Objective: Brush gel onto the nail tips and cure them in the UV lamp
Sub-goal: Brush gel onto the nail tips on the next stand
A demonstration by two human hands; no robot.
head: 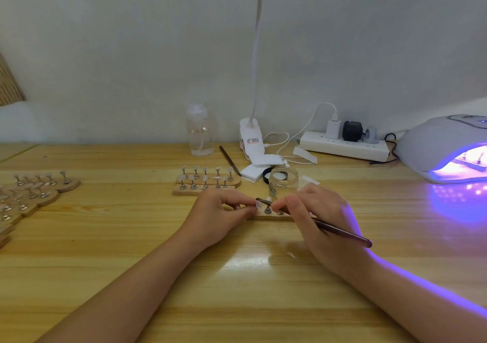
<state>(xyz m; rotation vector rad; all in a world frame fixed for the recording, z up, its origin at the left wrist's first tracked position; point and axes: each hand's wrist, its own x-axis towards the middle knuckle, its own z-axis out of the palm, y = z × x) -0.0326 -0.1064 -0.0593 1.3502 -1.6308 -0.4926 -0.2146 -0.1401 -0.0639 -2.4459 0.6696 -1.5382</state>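
**Gel application in hand: one nail tip under the brush, one batch in the lamp**

Head view.

- Step, as judged: brushing. The right hand (315, 211) has its grip closed round a dark-handled gel brush (340, 230), held pen-fashion, bristle end at a clear nail tip (259, 205) on a small wooden stand (271, 216).
- The left hand (224, 208) pinches that tip, or its metal post; which of the two cannot be told. The stand lies on the worktop (237, 277) between the two hands.
- Next move, as judged: a light, even stroke along the tip without flooding its edges, then on to the neighbouring posts before the stand goes to the lamp.
- Glass jar (283, 183), just behind the hands, lid off; appears nearly empty, contents too faint to name. Black lid (267, 175) beside it.
- Clear pump bottle (199, 132) by the wall, partly filled with colourless liquid.
- UV lamp (445, 145), far right, lit violet; a stand with posts sits inside.
- Two more wooden stands with tips (208, 182) behind the hands; a further cluster of stands (34, 192) at far left.
- Power strip (345, 147) and clip-on desk lamp (251, 137) against the wall.
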